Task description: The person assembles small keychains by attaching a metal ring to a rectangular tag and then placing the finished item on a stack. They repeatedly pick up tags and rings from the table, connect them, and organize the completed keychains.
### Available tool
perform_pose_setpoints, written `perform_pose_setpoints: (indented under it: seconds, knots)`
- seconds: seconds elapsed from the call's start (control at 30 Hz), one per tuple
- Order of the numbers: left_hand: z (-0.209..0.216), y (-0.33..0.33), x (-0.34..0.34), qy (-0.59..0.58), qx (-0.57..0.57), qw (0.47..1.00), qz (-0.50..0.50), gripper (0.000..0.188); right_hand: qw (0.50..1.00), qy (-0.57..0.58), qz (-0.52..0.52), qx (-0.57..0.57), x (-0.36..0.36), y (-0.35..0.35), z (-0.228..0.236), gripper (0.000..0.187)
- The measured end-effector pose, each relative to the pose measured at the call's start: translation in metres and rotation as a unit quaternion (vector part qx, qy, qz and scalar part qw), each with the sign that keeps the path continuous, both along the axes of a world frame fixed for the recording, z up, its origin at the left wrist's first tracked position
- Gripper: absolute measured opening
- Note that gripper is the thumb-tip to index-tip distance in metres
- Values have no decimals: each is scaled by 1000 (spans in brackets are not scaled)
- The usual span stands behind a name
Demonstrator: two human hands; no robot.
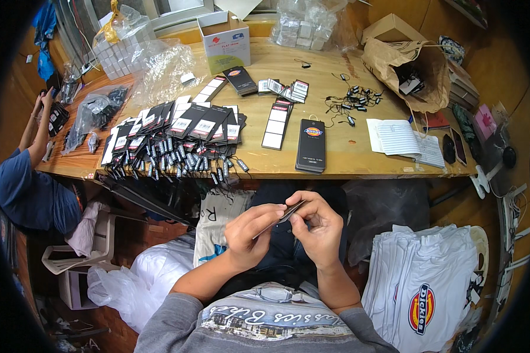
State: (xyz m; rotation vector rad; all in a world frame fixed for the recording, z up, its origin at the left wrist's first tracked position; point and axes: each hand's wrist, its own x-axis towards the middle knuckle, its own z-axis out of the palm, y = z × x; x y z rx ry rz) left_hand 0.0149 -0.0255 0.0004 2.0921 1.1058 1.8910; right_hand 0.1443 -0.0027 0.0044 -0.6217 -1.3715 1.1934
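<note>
Near the lower edge, the left hand [248, 231] and the right hand [318, 228] meet before the wearer's body, both closed on a thin, flat, dark tag [293, 210], held tilted in the air just short of the table [347, 159]. The left fingers lie along its side; the right thumb and forefinger pinch its upper end. To the right, white cotton-like shirts [394, 282] hang in soft layered folds; to the left bulges crumpled, translucent plastic [159, 276]. Along the near edge of the smooth, wood-grained table lie a squared stack [311, 150] of black rectangular cards, a narrow strip [275, 126] with white panels, and a heaped pile [203, 126] of overlapping cards fringed with small dark toggles [218, 172]. At right, a ruled paper notebook [394, 135] lies open. Farther back are a loose tangle [356, 100] of black cords, a wrinkled brown paper bag [387, 63], an upright cardboard carton [227, 50] and clear film [303, 29] around small white boxes. A co-worker [35, 191] sits at far left.
</note>
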Motion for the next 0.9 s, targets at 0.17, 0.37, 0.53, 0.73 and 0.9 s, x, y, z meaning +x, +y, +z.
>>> perform_pose_setpoints:
  seconds: [0.17, 0.37, 0.53, 0.73, 0.9]
  knots:
    - [-3, 1, 2, 24, 43, 999, 14, 26, 999, 39, 11, 2, -3, -1, -1, 8]
    - [8, -6, -3, -52, -139, 987, -66, 19, 1000, 9, 3, 25, 2, 6, -5, 7]
    - [14, -7, -3, -236, -235, 934, -129, 17, 984, -103, -49, 139, 6, 6, 6, 10]
    - [6, -6, -6, -264, -185, 943, -76, 14, 962, -153, -97, 202, -3, -1, 8, 13]
    - [14, -8, -8, -162, -160, 971, -75, 14, 959, -139, -126, 215, -5, -2, 8, 12]
